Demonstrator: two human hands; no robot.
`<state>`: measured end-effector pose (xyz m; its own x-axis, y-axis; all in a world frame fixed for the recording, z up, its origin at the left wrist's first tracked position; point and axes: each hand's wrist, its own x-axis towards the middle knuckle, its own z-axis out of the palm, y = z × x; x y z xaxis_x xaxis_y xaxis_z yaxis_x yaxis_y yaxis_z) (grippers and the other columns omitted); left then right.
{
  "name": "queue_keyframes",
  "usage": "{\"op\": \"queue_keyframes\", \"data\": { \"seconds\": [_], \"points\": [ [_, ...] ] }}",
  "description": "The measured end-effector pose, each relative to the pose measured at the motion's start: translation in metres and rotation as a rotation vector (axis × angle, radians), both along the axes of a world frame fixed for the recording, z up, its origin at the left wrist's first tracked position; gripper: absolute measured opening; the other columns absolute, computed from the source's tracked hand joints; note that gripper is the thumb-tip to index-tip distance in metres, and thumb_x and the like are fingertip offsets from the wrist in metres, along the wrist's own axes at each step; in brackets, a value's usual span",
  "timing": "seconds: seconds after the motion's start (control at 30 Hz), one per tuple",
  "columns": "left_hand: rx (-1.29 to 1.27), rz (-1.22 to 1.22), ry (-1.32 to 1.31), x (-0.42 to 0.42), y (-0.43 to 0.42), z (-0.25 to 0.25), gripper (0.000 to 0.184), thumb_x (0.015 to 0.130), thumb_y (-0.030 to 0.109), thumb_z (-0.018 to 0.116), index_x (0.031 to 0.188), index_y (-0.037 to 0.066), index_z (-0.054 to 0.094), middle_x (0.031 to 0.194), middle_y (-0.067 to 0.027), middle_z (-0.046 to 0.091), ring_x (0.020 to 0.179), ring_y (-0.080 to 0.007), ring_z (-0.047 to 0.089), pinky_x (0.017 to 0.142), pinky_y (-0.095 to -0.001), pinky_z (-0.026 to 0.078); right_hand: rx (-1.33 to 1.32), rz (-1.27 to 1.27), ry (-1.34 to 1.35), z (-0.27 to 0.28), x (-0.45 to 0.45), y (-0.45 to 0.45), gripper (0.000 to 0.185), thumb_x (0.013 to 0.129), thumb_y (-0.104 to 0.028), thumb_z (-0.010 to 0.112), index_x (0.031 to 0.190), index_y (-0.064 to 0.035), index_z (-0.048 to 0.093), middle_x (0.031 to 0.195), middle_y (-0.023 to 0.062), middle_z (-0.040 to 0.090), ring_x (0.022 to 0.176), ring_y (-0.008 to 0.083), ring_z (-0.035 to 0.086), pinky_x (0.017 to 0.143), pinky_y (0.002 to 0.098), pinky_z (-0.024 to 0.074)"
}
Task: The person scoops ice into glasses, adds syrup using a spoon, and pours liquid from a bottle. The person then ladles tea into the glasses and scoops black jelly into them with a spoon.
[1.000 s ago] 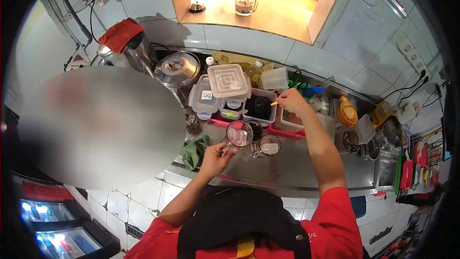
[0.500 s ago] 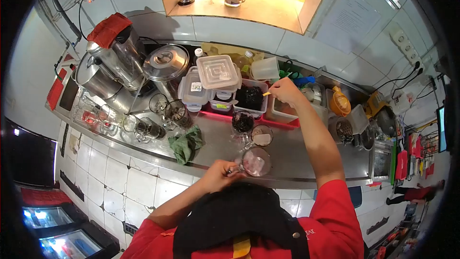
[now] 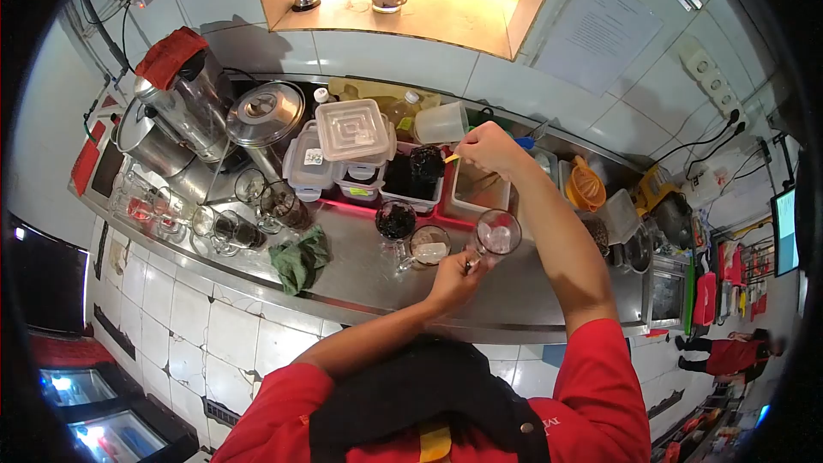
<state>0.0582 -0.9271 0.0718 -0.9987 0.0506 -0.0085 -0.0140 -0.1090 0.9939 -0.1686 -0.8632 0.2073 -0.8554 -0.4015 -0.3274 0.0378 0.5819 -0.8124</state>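
My left hand [image 3: 454, 281] is closed around the handle of a glass mug [image 3: 497, 240] with ice in it, raised over the steel counter. My right hand [image 3: 490, 151] grips the yellow handle of a spoon [image 3: 451, 158]. Its bowl is hidden under a heap of black jelly [image 3: 427, 163], held above a clear plastic tub [image 3: 426, 204] of the same jelly. Below the tub, a glass [image 3: 396, 220] with black jelly stands beside another glass mug [image 3: 429, 247] holding ice.
Stacked lidded boxes [image 3: 353, 130] stand left of the tub, and another tub [image 3: 480, 184] stands right of it. A green cloth [image 3: 300, 259], several glass mugs and a steel pot [image 3: 266, 116] are on the left. An orange juicer [image 3: 585, 184] sits at right. Another person [image 3: 733, 356] is far right.
My left hand has carried the mug up and to the right, closer to the tubs. My right hand has lifted the spoon, now heaped with black jelly. The view has shifted slightly.
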Motion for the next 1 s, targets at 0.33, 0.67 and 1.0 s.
{"op": "queue_keyframes", "data": {
  "seconds": [0.33, 0.67, 1.0],
  "points": [
    [-0.125, 0.387, 0.038, -0.029, 0.030, -0.013, 0.036, 0.099, 0.019, 0.069, 0.074, 0.001, 0.051, 0.059, -0.0101, 0.045, 0.058, -0.0147, 0.037, 0.054, -0.0358, 0.038, -0.015, 0.057, -0.016, 0.025, 0.003, 0.025, 0.016, 0.086, -0.011, 0.068, 0.082, 0.0033, 0.075, 0.065, 0.0017, 0.060, 0.051, 0.0087, 0.047, 0.045, 0.0287, 0.0347],
    [-0.168, 0.426, 0.003, -0.028, 0.037, -0.027, 0.038, 0.098, 0.019, 0.070, 0.072, 0.002, 0.049, 0.058, -0.0109, 0.047, 0.055, -0.0176, 0.038, 0.052, -0.0367, 0.038, 0.067, 0.061, 0.096, 0.044, 0.056, 0.094, 0.018, 0.093, -0.013, 0.070, 0.090, 0.0038, 0.076, 0.064, -0.0006, 0.061, 0.057, 0.0056, 0.051, 0.050, 0.0252, 0.0391],
    [-0.066, 0.309, -0.114, -0.008, 0.037, -0.026, 0.035, 0.099, 0.023, 0.070, 0.075, 0.002, 0.054, 0.060, -0.0095, 0.049, 0.055, -0.0174, 0.044, 0.054, -0.0364, 0.040, 0.224, 0.088, 0.921, -0.039, 0.184, 0.111, 0.017, 0.093, -0.003, 0.065, 0.107, 0.0049, 0.070, 0.083, 0.0150, 0.063, 0.076, 0.0320, 0.065, 0.070, 0.0395, 0.0525]
  ]
}}
